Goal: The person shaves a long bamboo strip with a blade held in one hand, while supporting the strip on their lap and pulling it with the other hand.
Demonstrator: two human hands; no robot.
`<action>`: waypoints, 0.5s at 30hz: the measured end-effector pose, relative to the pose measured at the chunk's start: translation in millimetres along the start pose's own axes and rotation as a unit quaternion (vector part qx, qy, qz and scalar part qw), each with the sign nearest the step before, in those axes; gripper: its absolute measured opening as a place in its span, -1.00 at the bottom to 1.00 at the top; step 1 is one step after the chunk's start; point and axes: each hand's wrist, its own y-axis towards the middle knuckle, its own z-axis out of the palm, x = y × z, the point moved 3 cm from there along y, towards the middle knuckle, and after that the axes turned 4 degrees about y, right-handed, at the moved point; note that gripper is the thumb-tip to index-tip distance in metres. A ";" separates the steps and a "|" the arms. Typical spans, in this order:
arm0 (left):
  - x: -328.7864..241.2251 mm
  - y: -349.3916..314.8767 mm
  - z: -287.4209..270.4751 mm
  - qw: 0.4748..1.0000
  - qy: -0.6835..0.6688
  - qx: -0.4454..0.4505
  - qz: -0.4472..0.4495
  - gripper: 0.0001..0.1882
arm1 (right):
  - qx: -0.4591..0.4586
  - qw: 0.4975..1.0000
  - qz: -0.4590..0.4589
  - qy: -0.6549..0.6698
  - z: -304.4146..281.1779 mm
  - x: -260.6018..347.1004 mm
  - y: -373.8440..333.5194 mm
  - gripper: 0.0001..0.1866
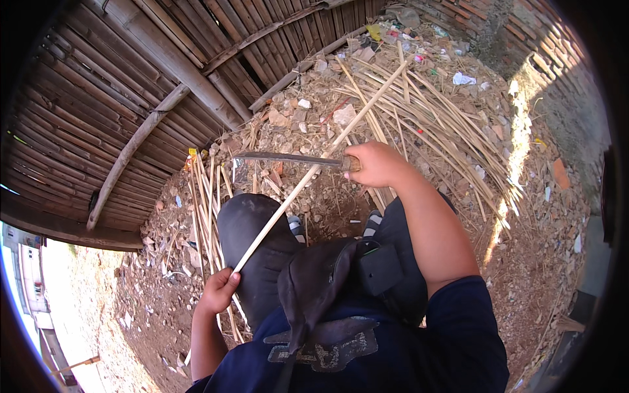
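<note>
A long pale bamboo strip (275, 219) slants from my left hand up and away to the right, its far end over a heap of strips. My left hand (219, 290) is closed round the strip's near end, beside my left knee. In my right hand (375, 164) is the handle of a long dark-bladed knife (282, 158), fingers wrapped round it. The blade points left and lies across the strip close to the handle; whether its edge bites into the strip I cannot tell.
A heap of bamboo strips (445, 131) lies ahead on the right; a smaller bundle (208, 209) lies by my left leg. Stones and litter cover the dirt ground. A bamboo slat wall (151, 78) stands at left, a brick wall (550, 59) at right.
</note>
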 end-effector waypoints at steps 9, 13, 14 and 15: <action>-12.3 1.9 -0.6 1.000 -0.006 0.022 -0.006 -0.53 | -0.056 0.997 0.051 0.011 -6.5 -19.9 -0.7 -0.52; -7.5 2.0 -5.5 0.998 -0.028 0.049 -0.042 -0.54 | 0.024 1.000 0.014 -0.008 -1.8 1.4 -1.1 -0.59; -5.4 0.9 -6.0 0.995 -0.052 0.059 -0.057 -0.54 | 0.045 0.999 0.014 -0.004 -1.8 3.7 -0.3 -0.57; -5.5 0.1 -6.3 0.995 -0.051 0.059 -0.058 -0.54 | 0.046 0.999 0.013 -0.004 0.3 -4.5 2.5 -0.57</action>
